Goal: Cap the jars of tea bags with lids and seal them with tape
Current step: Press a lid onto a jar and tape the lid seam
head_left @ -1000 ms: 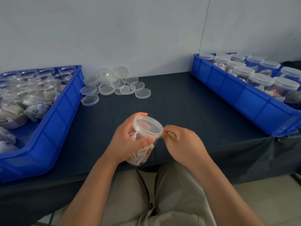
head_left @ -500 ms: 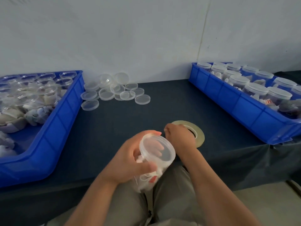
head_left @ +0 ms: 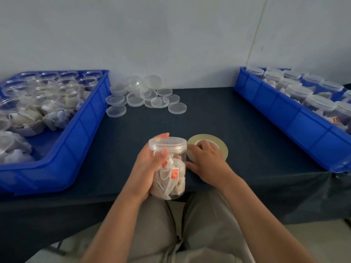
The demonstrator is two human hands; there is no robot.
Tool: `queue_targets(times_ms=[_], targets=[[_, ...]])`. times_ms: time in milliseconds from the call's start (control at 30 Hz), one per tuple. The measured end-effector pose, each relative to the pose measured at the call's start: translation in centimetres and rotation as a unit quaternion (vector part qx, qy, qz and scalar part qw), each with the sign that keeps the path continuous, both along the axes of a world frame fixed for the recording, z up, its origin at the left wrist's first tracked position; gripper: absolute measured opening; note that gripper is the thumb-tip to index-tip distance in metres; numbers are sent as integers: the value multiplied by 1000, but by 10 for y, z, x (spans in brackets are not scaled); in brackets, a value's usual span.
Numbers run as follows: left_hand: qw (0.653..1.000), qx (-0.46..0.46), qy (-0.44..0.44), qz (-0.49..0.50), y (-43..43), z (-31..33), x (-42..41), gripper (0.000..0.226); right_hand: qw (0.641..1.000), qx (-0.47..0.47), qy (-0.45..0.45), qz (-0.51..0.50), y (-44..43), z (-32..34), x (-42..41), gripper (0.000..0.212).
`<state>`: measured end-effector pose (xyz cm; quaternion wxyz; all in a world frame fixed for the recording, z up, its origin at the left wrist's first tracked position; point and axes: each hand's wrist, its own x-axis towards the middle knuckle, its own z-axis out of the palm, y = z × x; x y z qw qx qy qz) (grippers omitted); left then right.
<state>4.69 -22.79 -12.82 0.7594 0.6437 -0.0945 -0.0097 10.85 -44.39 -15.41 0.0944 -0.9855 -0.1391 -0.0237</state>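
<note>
**Holding a capped jar of tea bags while taking up the tape**

A person is sitting at a dark table (head_left: 209, 114), with their lap showing at 6 o'clock. Just above the lap, at the table's near edge, the left hand (head_left: 146, 168) is gripping a clear plastic jar (head_left: 171, 179). Its fingers are wrapping round the far side and its thumb is pressing the front wall just under the lid (head_left: 167, 143). The jar is standing roughly upright. It is packed with pale tea bags bearing small red tags, and the lid is already sitting on it.

At the jar's 3 o'clock, just beside it, the right hand (head_left: 207, 162) is curling over a flat tape roll (head_left: 205, 137) lying on the table. The fingertips are sitting at the roll's core and the thumb is lying at its near rim, apparently taking hold.

The jar is probably light and thin-walled, and smooth enough to slip. Holding it round the body, below the lid, is likely the safest grip, as it is leaving the lid seam free for taping. Squeezing hard could flex the wall.

Farther off, at 11 o'clock, loose lids (head_left: 144, 95) are lying in a heap. At 9 o'clock a blue bin (head_left: 81, 130) is holding open jars (head_left: 68, 92). At 2 o'clock a second blue bin (head_left: 284, 114) is holding capped jars (head_left: 319, 102).
</note>
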Motion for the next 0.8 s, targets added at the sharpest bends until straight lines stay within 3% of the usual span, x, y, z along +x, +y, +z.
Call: queue_targets(times_ms=[67,133,200,433,600,800], targets=[[1000,1,4,-8,-1,-1,0,94,989,145,23,2,2,14,-11,64],[1000,-9,14,-14,-2,-1,-3,96,923,384,38,5,6,27,-31,72],[999,-30,28,-21,-5,-1,-5,98,857,509,65,40,11,38,-53,82],[987,-73,34,-143,-21,-1,-14,77,755,637,124,100,16,44,-85,43],[960,-149,84,-222,-22,-1,-14,69,773,614,129,95,7,36,-87,46],[941,-220,138,-216,-25,-3,-16,74,756,636,131,83,11,27,-87,50]])
